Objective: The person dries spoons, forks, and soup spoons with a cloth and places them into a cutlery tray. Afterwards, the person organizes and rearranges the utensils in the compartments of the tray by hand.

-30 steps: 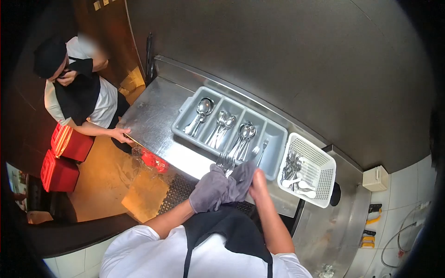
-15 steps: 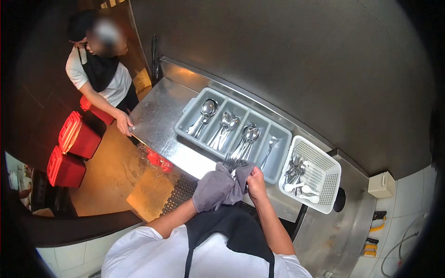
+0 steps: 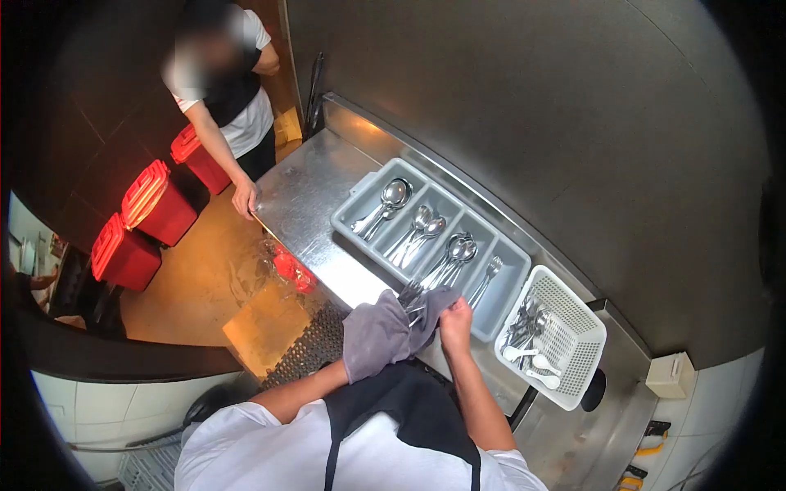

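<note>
A grey cloth [image 3: 375, 334] covers my left hand [image 3: 339, 376], whose fingers are hidden. Through it, that hand grips a bunch of forks [image 3: 411, 295], their tines sticking up above the folds. My right hand [image 3: 456, 321] is closed on the cloth's right edge, beside the forks. Just beyond both hands lies a grey cutlery tray [image 3: 357, 227] with four long compartments. Large spoons [image 3: 396, 195] lie in the leftmost one, and smaller spoons [image 3: 422, 227] and more spoons [image 3: 460, 249] in the middle two. Several forks [image 3: 493, 268] rest in the rightmost compartment.
To the right stands a white perforated basket [image 3: 580, 327] with mixed cutlery and white spoons [image 3: 544, 380]. A co-worker's hand [image 3: 246, 198] touches the left end of the steel counter [image 3: 307, 176]. Red lidded bins [image 3: 160, 204] stand on the floor; a dark wall rises behind.
More forks show in the tray's rightmost compartment than before. The cloth has opened out somewhat around the forks in my left hand. The view has shifted, and the co-worker's body has turned.
</note>
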### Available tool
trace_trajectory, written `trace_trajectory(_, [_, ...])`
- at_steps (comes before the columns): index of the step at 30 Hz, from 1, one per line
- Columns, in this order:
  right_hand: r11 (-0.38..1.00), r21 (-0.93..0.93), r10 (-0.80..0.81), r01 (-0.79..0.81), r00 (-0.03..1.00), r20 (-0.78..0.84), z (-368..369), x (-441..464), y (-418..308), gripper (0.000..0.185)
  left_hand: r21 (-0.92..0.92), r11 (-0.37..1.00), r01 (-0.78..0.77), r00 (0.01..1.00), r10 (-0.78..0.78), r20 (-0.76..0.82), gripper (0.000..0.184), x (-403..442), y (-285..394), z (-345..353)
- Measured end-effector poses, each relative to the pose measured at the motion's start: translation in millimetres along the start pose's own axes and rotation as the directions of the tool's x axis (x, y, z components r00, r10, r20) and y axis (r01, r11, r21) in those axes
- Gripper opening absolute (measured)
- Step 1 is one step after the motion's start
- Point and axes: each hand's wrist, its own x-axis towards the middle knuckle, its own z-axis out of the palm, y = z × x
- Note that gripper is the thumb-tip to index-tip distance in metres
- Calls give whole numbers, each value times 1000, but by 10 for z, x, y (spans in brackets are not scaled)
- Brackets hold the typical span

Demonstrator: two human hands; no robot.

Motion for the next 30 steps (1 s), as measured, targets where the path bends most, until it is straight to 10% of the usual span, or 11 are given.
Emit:
trace_trajectory(6, [980, 198, 57, -25, 986, -157, -111, 99, 136, 20, -293, 939, -181, 983, 172, -56, 11, -26, -218, 89])
trace_trajectory(12, [911, 288, 296, -296, 954, 47, 26, -216, 77, 24, 341, 820, -459, 888, 429, 166, 10, 49, -258, 257])
trace_trajectory(15, [865, 428, 289, -263, 957, 3, -48, -165, -205, 24, 183, 780, -599, 801, 585, 129, 13, 66, -336, 363])
trace_trajectory(18, [983, 58, 181, -175, 976, -123, 175, -456, -233, 23, 218, 838, -500, 866, 483, 128, 13, 99, -127, 264])
trace_trajectory(24, [847, 408, 405, -339, 910, -84, -338, -111, -111, 27, -23, 701, -712, 675, 694, 251, 8, 253, -256, 303])
trace_trajectory(30, [900, 318, 291, -298, 954, 71, -322, -267, -209, 26, 64, 811, -581, 776, 528, 345, 10, 226, -197, 267])
